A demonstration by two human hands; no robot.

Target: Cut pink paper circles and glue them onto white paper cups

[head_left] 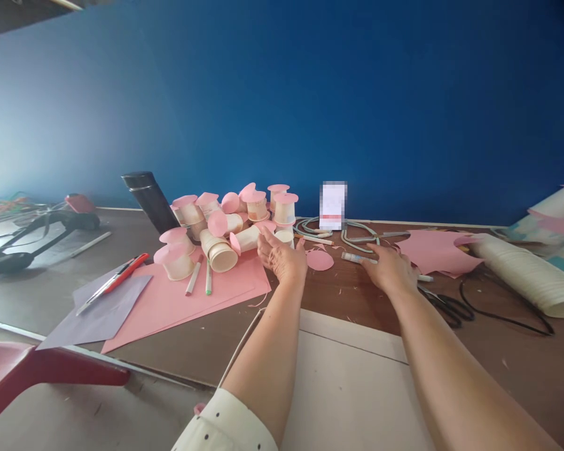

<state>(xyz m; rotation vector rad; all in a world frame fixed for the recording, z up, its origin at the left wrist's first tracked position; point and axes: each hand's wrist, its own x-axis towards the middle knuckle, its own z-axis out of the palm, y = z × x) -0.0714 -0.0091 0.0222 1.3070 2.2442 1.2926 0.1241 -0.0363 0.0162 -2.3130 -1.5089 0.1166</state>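
My left hand [284, 258] curves around a white paper cup [284, 237], with the fingers on its left side and the thumb on its right. My palm hides the cup's lower part. A small white tube with a printed label [355, 257], looking like a glue stick, lies between the fingertips of my right hand [393, 269]. Between the two hands a pink paper disc [320, 260] rests flat on the table. Several paper cups with pink discs on their ends stand or lie left of my left hand, among them a tipped open cup [223, 257].
Pink sheets [207, 313], a grey sheet [108, 313] and a red utility knife [115, 282] lie left, near markers [208, 277]. A black bottle [150, 200] leans behind. On the right are cut pink paper [439, 252], scissors [451, 307] and stacked cups [526, 275]. A phone [333, 205] stands by the wall.
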